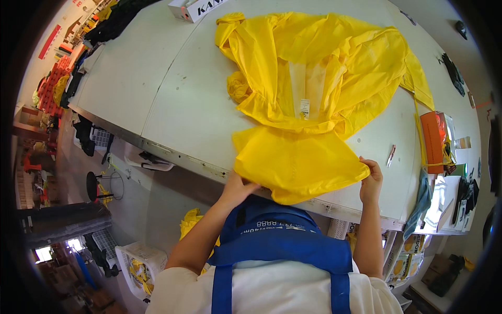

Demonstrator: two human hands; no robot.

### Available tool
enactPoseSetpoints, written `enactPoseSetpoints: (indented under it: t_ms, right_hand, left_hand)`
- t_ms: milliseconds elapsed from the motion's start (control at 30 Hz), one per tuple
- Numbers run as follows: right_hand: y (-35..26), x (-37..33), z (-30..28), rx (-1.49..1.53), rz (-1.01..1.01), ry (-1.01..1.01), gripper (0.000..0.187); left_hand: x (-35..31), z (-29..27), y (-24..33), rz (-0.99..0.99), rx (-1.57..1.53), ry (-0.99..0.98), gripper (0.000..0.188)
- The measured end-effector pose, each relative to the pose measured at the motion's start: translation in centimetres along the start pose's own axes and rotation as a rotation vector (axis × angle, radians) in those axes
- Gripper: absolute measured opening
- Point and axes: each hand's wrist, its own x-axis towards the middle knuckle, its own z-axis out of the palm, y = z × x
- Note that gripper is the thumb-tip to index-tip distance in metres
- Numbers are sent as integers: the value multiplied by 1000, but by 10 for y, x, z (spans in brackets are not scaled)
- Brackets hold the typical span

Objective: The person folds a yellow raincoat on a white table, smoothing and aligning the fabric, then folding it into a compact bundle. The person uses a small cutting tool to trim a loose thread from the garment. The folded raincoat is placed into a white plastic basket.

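A yellow raincoat [366, 68] lies spread on the white table, with a small white label [304, 107] inside its neck. Its hood [300, 162] is laid out toward me and hangs slightly over the table's front edge. At the hood's left edge, my left hand [238, 189] is closed on the cloth; its fingers are partly hidden beneath the fabric. My right hand [371, 180] pinches the right corner of the hood between thumb and fingers.
A pen [391, 155] lies right of the coat. Farther right stands an orange box [433, 141], near a teal cloth [418, 209] draped over the edge. A white box [196, 8] sits at the back. Below left is a white basket [137, 269] holding yellow pieces.
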Motion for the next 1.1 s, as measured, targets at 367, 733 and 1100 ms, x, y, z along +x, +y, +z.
enactPoseSetpoints:
  t_ms: [367, 733, 1100]
  right_hand:
    - [-34, 60, -64, -970, -210, -301, 19]
    - [-6, -58, 91, -988, -415, -892, 35]
    - [22, -72, 120, -907, -308, -604, 51]
  left_hand:
    - [63, -66, 10, 484, 651, -368, 19]
    - [83, -60, 22, 186, 541, -225, 30]
    - [42, -26, -40, -216, -133, 631, 47]
